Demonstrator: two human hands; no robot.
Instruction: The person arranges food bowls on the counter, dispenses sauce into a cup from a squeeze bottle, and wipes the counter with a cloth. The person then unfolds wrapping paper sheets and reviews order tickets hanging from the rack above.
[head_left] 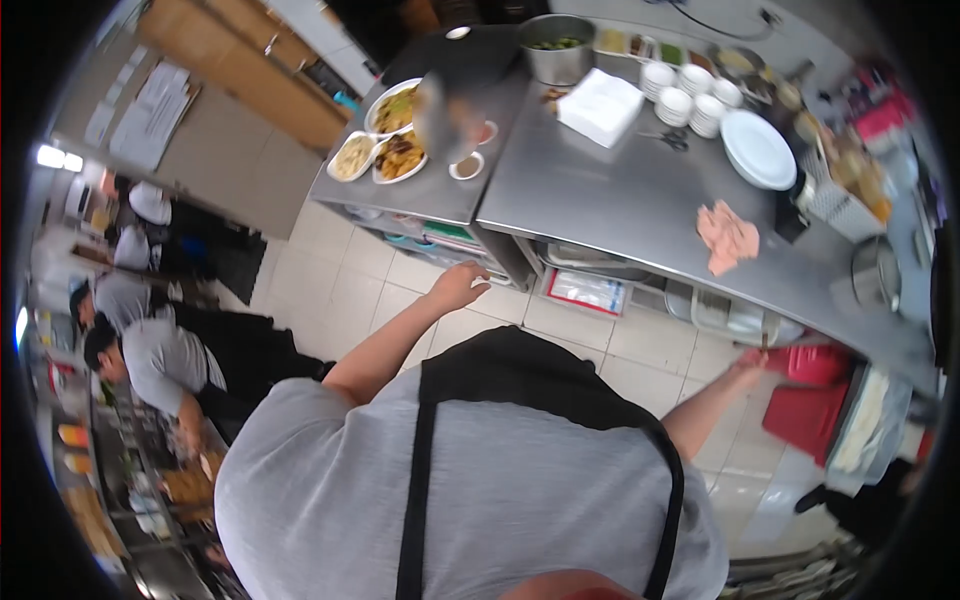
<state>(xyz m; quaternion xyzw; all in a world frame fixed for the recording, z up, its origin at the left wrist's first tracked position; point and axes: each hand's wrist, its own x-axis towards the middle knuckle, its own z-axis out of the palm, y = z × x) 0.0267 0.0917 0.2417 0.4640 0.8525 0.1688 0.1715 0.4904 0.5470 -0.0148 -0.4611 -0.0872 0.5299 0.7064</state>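
My left hand (460,287) hangs over the tiled floor in front of the steel counter (450,195), its fingers loosely bent and apart, with nothing in it. On the right, my right hand (750,362) is small and blurred; its fingers are closed at the edge of a red container (815,364). Below that sits another red tub (800,415). A pink cloth (727,237) lies crumpled on the counter above my right hand. Dishes of food (400,157) and a small sauce bowl (466,166) stand on the counter's left part.
Further back are a metal pot (556,50), white paper (600,106), stacked white cups (690,92), scissors (672,141) and white plates (758,150). A basket (840,195) stands at the right. Two people in grey shirts (165,365) work at the left. Shelves (585,290) run under the counter.
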